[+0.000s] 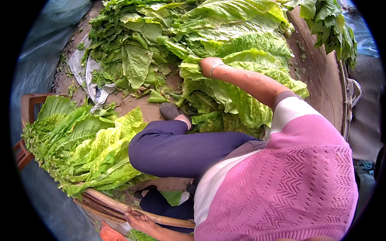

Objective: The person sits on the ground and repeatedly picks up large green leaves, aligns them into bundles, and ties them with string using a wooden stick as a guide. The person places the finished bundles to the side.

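My right hand (211,66), with a bracelet at the wrist, is closed at the stem ends of large green tobacco leaves (249,68) in the heap at the upper middle. Its fingertips are partly hidden. Low in the view, my left hand (137,217) closes around a bamboo pole (120,207). The pole slants from the lower left toward my body. Beyond it a bunch of yellow-green leaves (100,148) hangs or lies at the left, stems toward the far left; how it is fastened cannot be seen.
A pile of darker leaves (120,52) covers the upper left beside crumpled white cloth (94,80). Wooden furniture (28,108) stands at the left edge. Leaves hang at the upper right (329,28). Blue plastic sheeting (52,36) lines the side. An orange bag (110,233) lies low left.
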A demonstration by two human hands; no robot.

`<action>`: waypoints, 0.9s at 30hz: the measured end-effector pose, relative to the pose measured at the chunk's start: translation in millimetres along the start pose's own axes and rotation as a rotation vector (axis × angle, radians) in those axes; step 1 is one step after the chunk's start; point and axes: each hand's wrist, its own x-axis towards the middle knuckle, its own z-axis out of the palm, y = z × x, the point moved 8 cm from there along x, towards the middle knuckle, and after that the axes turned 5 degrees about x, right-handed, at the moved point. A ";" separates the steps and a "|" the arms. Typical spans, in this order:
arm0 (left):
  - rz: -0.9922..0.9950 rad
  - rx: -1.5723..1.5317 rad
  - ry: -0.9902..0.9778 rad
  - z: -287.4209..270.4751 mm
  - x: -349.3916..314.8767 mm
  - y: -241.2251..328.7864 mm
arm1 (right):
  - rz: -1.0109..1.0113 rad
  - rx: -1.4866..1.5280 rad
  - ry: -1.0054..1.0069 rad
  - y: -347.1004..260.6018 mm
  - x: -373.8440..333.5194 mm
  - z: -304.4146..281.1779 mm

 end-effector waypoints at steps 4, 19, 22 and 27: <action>-0.002 -0.015 -0.049 -0.8 5.1 -5.5 | 0.183 0.044 0.323 55.0 49.7 24.2; 0.069 -0.144 -0.050 -11.8 10.2 -15.8 | -0.230 0.873 0.108 8.8 -75.0 -129.1; 0.058 -0.234 -0.050 -12.7 11.2 -14.7 | -0.373 0.854 0.184 -36.9 -75.4 -139.3; 0.065 -0.237 -0.132 -1.2 9.1 -3.7 | -0.641 0.730 0.139 -178.4 -107.8 -127.4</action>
